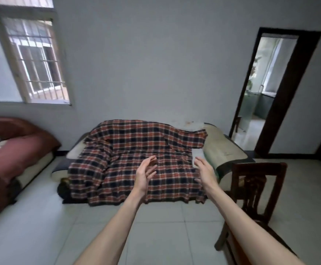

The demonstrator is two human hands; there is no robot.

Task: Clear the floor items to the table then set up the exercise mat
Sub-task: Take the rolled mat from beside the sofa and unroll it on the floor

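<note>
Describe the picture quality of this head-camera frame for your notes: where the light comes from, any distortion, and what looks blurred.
Head view: daylight enters through the barred window and the open doorway, leaving the room dim and grey; wide-angle distortion tilts the window and doorway frames; the red sofa at the left edge is smeared; both hands, left hand and right hand, look slightly soft.

Both bare forearms extended forward from lower frame edge, roughly parallel, well apart. Left hand [146, 172]: palm turned inward toward right, fingers straight and slightly spread, thumb uppermost; holds nothing. Right hand [205, 172]: back of hand facing up and outward, fingers extended forward, relaxed; holds nothing. Hands level with each other, not touching.
</note>
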